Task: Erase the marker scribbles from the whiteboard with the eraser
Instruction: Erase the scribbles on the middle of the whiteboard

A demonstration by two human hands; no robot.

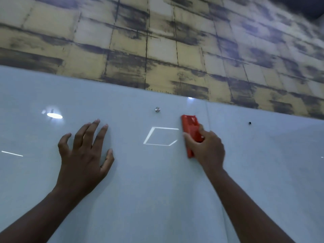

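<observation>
The glossy pale whiteboard (157,181) fills the lower half of the head view. My right hand (205,148) grips a red eraser (190,127) and holds it upright against the board, right of centre, next to a vertical panel seam. My left hand (85,151) rests on the board with its fingers spread, left of centre. No marker scribbles show on the visible surface; only light reflections appear between the hands.
A round metal mounting stud (157,109) sits near the board's top edge, and a small dark hole (249,123) lies further right. Above the board is a yellowish wall (157,41) with dark smudged blocks.
</observation>
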